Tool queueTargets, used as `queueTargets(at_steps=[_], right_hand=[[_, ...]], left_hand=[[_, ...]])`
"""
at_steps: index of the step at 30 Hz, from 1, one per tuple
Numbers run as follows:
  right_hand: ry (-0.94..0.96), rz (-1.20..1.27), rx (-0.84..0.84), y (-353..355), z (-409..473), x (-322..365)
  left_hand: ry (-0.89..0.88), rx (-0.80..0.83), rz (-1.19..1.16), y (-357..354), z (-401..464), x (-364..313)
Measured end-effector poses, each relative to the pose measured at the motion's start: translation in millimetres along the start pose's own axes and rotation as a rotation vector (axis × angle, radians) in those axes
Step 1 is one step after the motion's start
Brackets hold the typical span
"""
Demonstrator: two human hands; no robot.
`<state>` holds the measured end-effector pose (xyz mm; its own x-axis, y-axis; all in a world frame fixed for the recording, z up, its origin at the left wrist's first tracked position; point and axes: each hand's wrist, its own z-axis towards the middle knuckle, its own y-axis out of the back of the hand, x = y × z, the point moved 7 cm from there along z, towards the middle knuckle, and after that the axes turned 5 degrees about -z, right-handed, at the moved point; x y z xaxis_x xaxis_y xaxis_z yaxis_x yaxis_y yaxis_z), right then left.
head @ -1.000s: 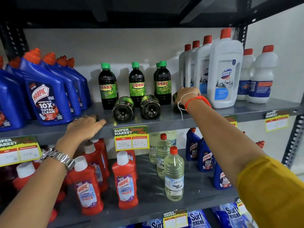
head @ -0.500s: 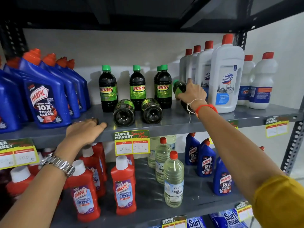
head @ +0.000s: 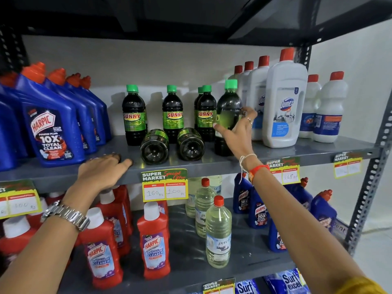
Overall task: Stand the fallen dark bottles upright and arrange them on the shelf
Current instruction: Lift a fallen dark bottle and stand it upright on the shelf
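Observation:
My right hand [head: 235,132] grips a dark green-capped bottle [head: 228,102], holding it upright with its base on the grey shelf [head: 244,161], just right of the standing row. Two dark bottles lie on their sides with their bases toward me, the left fallen bottle [head: 154,146] and the right fallen bottle [head: 191,144]. Behind them stand upright Sunny bottles: left [head: 134,115], middle [head: 172,113] and right [head: 205,113], with another hidden behind it. My left hand [head: 104,169] rests flat on the shelf's front edge, holding nothing.
Blue Harpic bottles [head: 51,124] crowd the shelf's left side, white Domex bottles [head: 284,105] the right. A price tag [head: 164,184] hangs on the shelf lip. Red Harpic bottles [head: 156,240] and clear bottles [head: 218,232] fill the shelf below. A dark shelf sits overhead.
My right hand lifted the rightmost fallen bottle and tipped it from lying to upright on the shelf. My left hand stayed on the shelf edge.

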<state>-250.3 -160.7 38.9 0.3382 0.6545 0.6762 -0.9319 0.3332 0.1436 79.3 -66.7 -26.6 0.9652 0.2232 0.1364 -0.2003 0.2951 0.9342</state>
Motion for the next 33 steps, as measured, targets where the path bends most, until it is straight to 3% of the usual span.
queueTargets(at_steps=[7,13,16,22,26,30,33], right_hand=[[-0.011,0.002,0.056,1,0,0],[0.013,-0.407,-0.039,2,-7,-4],[-0.016,-0.324,0.011,4,-3,-9],[-0.342,0.106,0.286,1,7,-38],[-0.421,0.233,0.387,-2,10,-46],[-0.239,-0.23,0.239,2,6,-27],[-0.139,-0.358,0.098,1,1,-18]], left_hand=[[-0.008,-0.014,-0.026,1,-1,1],[0.019,-0.045,-0.121,7,-3,0],[0.01,-0.053,-0.094,8,-4,-1],[0.03,0.009,-0.018,8,-8,-5],[0.029,0.015,-0.023,10,-10,-7],[0.046,0.006,-0.019,13,-12,-8],[0.051,0.007,-0.021,14,-13,-8]])
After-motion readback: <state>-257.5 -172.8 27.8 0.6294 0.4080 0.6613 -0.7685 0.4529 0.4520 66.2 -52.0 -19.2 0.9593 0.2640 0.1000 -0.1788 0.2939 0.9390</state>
